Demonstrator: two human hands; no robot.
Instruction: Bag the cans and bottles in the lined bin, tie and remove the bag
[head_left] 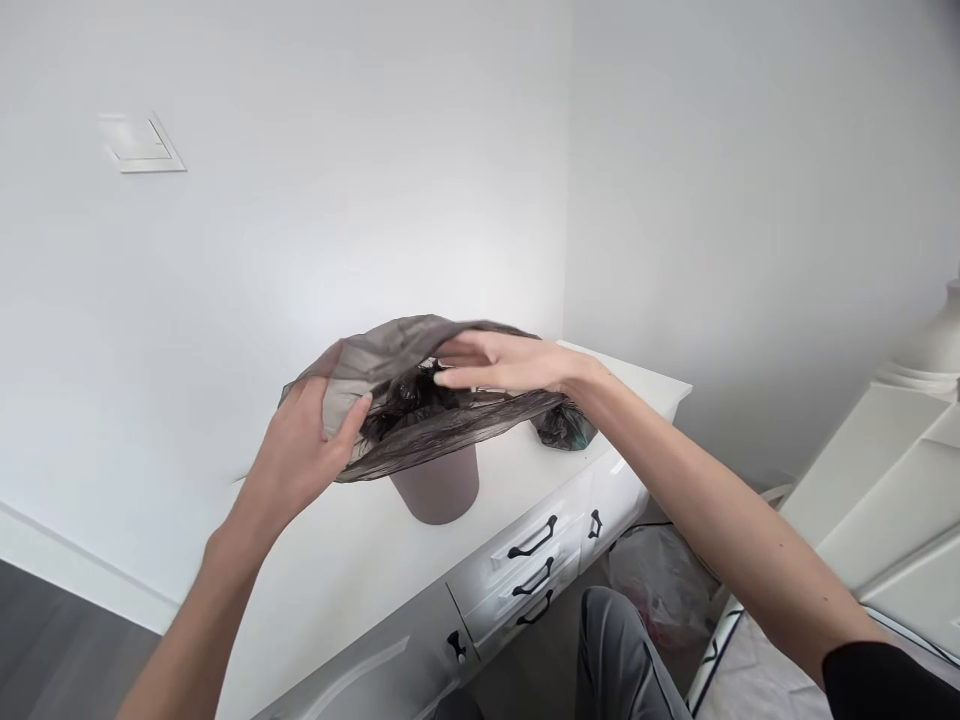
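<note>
A thin, see-through dark garbage bag [442,438] spreads wide over a mauve-grey trash bin [441,492] on a white cabinet top. My left hand [304,440] is at the bag's left side, its thumb apart and its fingers stretched out against the film. Reaching into the bag's mouth from the right is my right hand [506,362], fingers extended and thumb apart. Crumpled black plastic [412,395] shows down inside the opening. The bin's rim is hidden by the bag.
Right of the bin, a bunched dark plastic bag [564,428] sits on the white cabinet [360,560], whose drawers have black handles. A clear plastic bag [660,580] lies low beside it. White furniture [892,470] stands at the right. A switch plate [142,140] is on the wall.
</note>
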